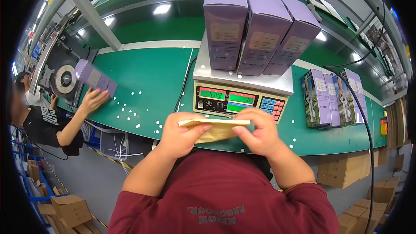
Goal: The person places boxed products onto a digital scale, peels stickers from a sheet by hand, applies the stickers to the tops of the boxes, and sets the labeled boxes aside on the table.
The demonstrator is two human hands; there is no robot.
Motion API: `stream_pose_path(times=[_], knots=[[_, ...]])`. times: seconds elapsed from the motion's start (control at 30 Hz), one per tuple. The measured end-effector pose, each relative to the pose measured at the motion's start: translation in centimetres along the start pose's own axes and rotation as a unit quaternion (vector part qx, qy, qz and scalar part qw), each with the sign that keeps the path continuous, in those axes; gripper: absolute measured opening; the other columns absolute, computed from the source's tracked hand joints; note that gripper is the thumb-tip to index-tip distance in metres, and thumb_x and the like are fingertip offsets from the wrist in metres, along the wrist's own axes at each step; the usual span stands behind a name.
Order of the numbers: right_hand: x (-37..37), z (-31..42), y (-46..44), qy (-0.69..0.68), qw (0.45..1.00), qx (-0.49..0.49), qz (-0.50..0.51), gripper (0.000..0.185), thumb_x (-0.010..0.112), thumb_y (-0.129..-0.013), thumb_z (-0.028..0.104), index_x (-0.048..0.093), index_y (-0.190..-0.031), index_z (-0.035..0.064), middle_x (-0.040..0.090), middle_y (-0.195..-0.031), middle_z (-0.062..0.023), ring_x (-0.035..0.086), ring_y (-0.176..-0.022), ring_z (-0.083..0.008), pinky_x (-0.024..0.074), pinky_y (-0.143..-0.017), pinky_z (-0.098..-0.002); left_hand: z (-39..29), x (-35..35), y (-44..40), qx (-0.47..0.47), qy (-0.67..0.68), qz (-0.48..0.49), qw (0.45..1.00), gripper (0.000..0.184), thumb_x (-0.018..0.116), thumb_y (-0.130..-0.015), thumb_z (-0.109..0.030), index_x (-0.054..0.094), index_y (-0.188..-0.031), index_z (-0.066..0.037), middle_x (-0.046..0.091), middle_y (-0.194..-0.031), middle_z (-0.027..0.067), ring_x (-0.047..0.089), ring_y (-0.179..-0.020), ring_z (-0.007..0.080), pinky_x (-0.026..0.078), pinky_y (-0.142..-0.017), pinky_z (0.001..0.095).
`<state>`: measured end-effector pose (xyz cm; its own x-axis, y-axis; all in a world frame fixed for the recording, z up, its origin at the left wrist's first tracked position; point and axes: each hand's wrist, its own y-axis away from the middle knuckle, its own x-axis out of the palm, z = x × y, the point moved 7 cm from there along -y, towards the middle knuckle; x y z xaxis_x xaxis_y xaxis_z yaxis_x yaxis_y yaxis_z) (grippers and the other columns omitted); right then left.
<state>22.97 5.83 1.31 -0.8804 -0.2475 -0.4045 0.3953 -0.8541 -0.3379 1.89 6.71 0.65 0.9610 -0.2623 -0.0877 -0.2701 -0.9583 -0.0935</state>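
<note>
Between my two hands, in front of the scale and close to my body, is a folded yellow sheet (215,133); I cannot tell whether it is paper or cloth. My left hand (182,133) pinches its left end, thumb on the near side. At the other end, my right hand (260,132) grips it between thumb and fingers. Just beyond is a digital counting scale (238,100) with lit green displays and a keypad. Three purple boxes stand upright on the scale's metal platform (201,67): a left box (224,30), a middle box (263,34) and a right box (294,39).
Several purple boxes (320,97) stand on the green table (147,73) at right, near a black cable (366,125). Small white dots are scattered about. At left, a co-worker's hand (94,99) holds a purple box (97,78) beside a machine with a label roll (66,79).
</note>
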Motion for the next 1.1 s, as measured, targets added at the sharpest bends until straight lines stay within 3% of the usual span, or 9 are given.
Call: stream_pose_path(times=[0.1,0.23,0.53,0.7,0.77,0.83,0.97,1.07,1.1], knots=[[-1.9,3.5,-1.1,0.092,0.986,-0.111,-0.087,0.025,0.083,-0.076,0.008,0.072,-0.098,0.0081,0.071,-0.100,-0.0061,0.068,-0.091,-0.0269,0.0548,-0.085,-0.0408,-1.1,-0.5,0.1,0.031,-0.125,0.015,0.992,0.014,0.076,-0.087,0.000,0.078,-0.100,-0.003,0.077,-0.090,0.0124,0.074,-0.081,0.0212,0.057,-0.073,0.0313],[-1.7,6.8,-2.7,0.223,0.954,-0.201,-0.023,0.027,0.083,-0.071,0.005,0.072,-0.095,0.0075,0.069,-0.095,-0.0058,0.067,-0.086,-0.0275,0.0547,-0.087,-0.0424,-1.8,0.2,-0.6,0.101,-0.145,0.021,0.984,0.017,0.076,-0.083,0.001,0.078,-0.100,-0.003,0.077,-0.089,0.0131,0.074,-0.081,0.0239,0.057,-0.073,0.0335],[-0.4,7.5,-3.4,0.243,0.943,-0.227,0.014,0.022,0.082,-0.069,0.001,0.071,-0.087,0.0079,0.068,-0.086,-0.0042,0.064,-0.082,-0.0278,0.0528,-0.080,-0.0433,-3.0,0.8,-0.3,0.178,-0.187,0.033,0.966,0.018,0.075,-0.081,0.002,0.078,-0.097,-0.004,0.077,-0.089,0.0132,0.074,-0.081,0.0300,0.058,-0.074,0.0369],[-6.7,11.3,-4.6,0.278,0.918,-0.260,-0.111,0.017,0.074,-0.074,-0.006,0.071,-0.085,0.0055,0.070,-0.084,-0.0077,0.066,-0.080,-0.0263,0.0526,-0.083,-0.0404,-3.6,0.4,-0.3,0.187,-0.172,0.024,0.967,0.010,0.073,-0.081,0.002,0.076,-0.091,-0.001,0.077,-0.087,0.0141,0.075,-0.078,0.0265,0.058,-0.072,0.0352],[-11.1,14.3,-5.6,0.360,0.856,-0.292,-0.228,0.012,0.073,-0.077,-0.006,0.072,-0.086,0.0021,0.070,-0.082,-0.0110,0.066,-0.079,-0.0251,0.0522,-0.080,-0.0375,-2.9,-0.3,-0.1,0.134,-0.138,0.011,0.981,0.009,0.072,-0.082,0.002,0.075,-0.090,0.000,0.077,-0.087,0.0142,0.075,-0.078,0.0266,0.058,-0.072,0.0346],[-15.1,15.5,-7.3,0.390,0.843,-0.251,-0.271,0.004,0.071,-0.083,-0.002,0.071,-0.087,-0.0007,0.070,-0.084,-0.0117,0.066,-0.079,-0.0260,0.0519,-0.078,-0.0355,-3.2,-0.4,0.0,0.143,-0.137,0.009,0.980,0.008,0.072,-0.082,0.001,0.075,-0.090,0.000,0.077,-0.087,0.0141,0.074,-0.078,0.0264,0.057,-0.072,0.0343],[-19.3,15.2,-11.7,0.463,0.839,-0.154,-0.241,0.006,0.070,-0.088,0.003,0.071,-0.090,-0.0023,0.071,-0.086,-0.0111,0.066,-0.083,-0.0257,0.0516,-0.078,-0.0336,-3.8,-0.7,-0.1,0.149,-0.140,-0.001,0.979,0.008,0.072,-0.083,0.001,0.075,-0.090,0.000,0.077,-0.087,0.0141,0.074,-0.077,0.0265,0.057,-0.071,0.0343],[-19.2,12.9,-14.2,0.536,0.833,-0.090,-0.102,0.010,0.069,-0.090,0.007,0.071,-0.092,-0.0018,0.069,-0.089,-0.0098,0.066,-0.087,-0.0251,0.0513,-0.079,-0.0337,-3.8,-0.8,0.0,0.140,-0.141,0.000,0.980,0.010,0.073,-0.084,0.001,0.076,-0.093,0.000,0.077,-0.088,0.0140,0.074,-0.077,0.0275,0.057,-0.071,0.0354],[-19.5,12.8,-13.9,0.536,0.834,-0.091,-0.100,0.010,0.069,-0.090,0.007,0.071,-0.092,-0.0018,0.069,-0.089,-0.0098,0.066,-0.087,-0.0251,0.0513,-0.079,-0.0337,-3.8,-0.9,0.0,0.139,-0.137,-0.002,0.981,0.009,0.073,-0.084,0.001,0.076,-0.093,-0.001,0.077,-0.088,0.0140,0.074,-0.078,0.0276,0.057,-0.071,0.0354]])
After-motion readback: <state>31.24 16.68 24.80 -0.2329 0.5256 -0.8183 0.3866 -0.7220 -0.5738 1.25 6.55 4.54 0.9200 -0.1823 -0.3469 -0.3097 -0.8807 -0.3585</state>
